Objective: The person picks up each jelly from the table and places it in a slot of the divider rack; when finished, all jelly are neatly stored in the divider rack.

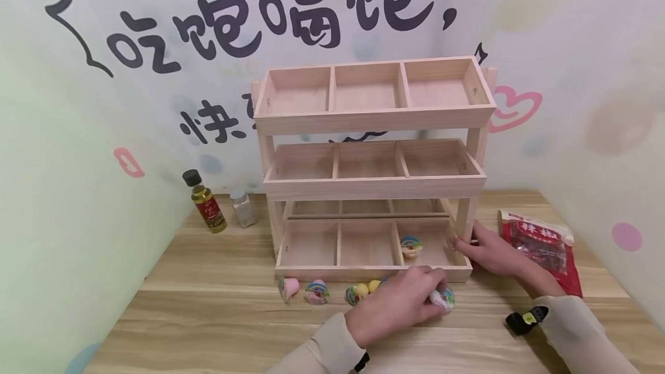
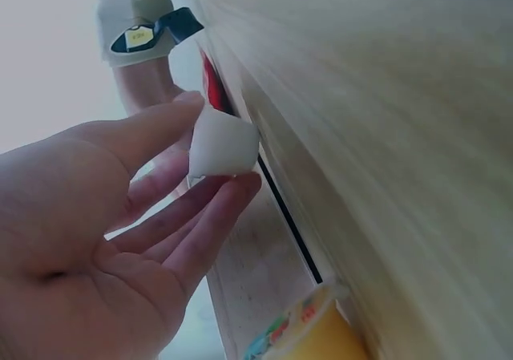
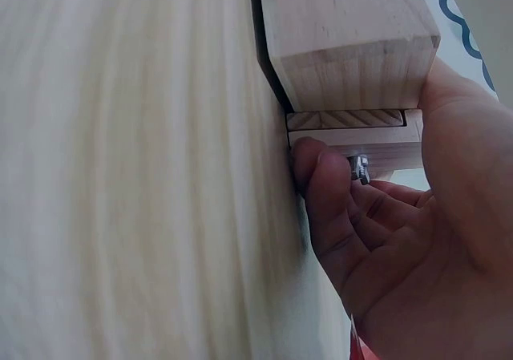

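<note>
My left hand (image 1: pixel 397 305) (image 2: pixel 104 216) pinches a small white jelly cup (image 1: pixel 443 299) (image 2: pixel 224 143) between thumb and fingertips, just in front of the bottom tray's right part. The three-tier wooden shelf (image 1: pixel 374 187) (image 3: pixel 353 71) stands upright, each tier split into three compartments. At its lower right end my right hand (image 1: pixel 496 251) (image 3: pixel 401 240) grips the wood, beside a metal bolt (image 3: pixel 360 168). One jelly cup (image 1: pixel 411 246) lies in the bottom right compartment. Before the shelf lie a pink cup (image 1: pixel 290 288), another cup (image 1: pixel 317 292) and yellow ones (image 1: pixel 356 293) (image 2: pixel 325 336), partly hidden by my left hand.
An oil bottle (image 1: pixel 209 206) and a small lidded shaker (image 1: pixel 242 209) stand left of the shelf. A red and clear packet (image 1: pixel 542 247) lies on the right, beyond my right forearm. Behind the shelf is a printed wall.
</note>
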Demonstrator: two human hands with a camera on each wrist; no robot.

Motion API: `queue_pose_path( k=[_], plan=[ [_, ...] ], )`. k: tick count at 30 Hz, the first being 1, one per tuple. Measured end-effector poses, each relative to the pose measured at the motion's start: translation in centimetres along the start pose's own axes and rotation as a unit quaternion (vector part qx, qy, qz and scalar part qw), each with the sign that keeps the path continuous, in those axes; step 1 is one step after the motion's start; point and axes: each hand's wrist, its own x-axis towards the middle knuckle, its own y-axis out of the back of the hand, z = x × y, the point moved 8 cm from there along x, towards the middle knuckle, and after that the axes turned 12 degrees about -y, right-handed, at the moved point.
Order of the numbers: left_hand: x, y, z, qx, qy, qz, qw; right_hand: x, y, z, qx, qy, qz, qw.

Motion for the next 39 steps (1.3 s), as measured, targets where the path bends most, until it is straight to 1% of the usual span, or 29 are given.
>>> queue_pose_path(
  k=[2,5,11,17,25,27,29,33,37,39],
  plan=[
    [-0.1,0.0,-0.3,-0.013,0.010,-0.003,0.9999,0.1,-0.1,0.0,0.001,-0.001,-0.002,1.0000],
    [-0.1,-0.1,-0.6,-0.018,0.017,-0.010,0.9996,0.1,-0.1,0.0,0.002,-0.002,-0.004,1.0000],
    [0.0,-0.2,-0.8,-0.016,0.012,-0.021,0.9996,0.1,-0.1,0.1,-0.006,-0.008,-0.004,0.9999],
    [0.0,-0.1,-0.8,-0.016,0.007,-0.022,0.9996,0.0,-0.1,0.0,-0.006,-0.006,-0.003,1.0000],
    [-0.1,-0.1,-1.0,-0.023,0.023,-0.023,0.9992,0.0,-0.2,-0.1,0.006,-0.003,-0.009,0.9999],
    [-0.1,-0.1,-1.1,-0.031,0.026,-0.022,0.9989,0.0,-0.2,0.0,0.006,-0.002,-0.008,0.9999],
    [0.0,0.0,-1.2,-0.041,0.027,-0.017,0.9986,0.0,-0.2,0.0,0.005,-0.001,-0.008,1.0000],
    [0.1,0.6,-1.2,-0.063,0.017,0.007,0.9979,0.0,-0.2,-0.1,0.007,0.000,-0.008,0.9999],
    [0.2,1.6,-1.3,-0.073,0.009,0.037,0.9966,0.0,-0.2,-0.1,0.010,0.003,-0.007,0.9999],
    [0.3,2.2,-1.7,-0.084,0.012,0.050,0.9951,0.0,-0.1,-0.1,0.011,0.006,-0.006,0.9999]
  ],
)
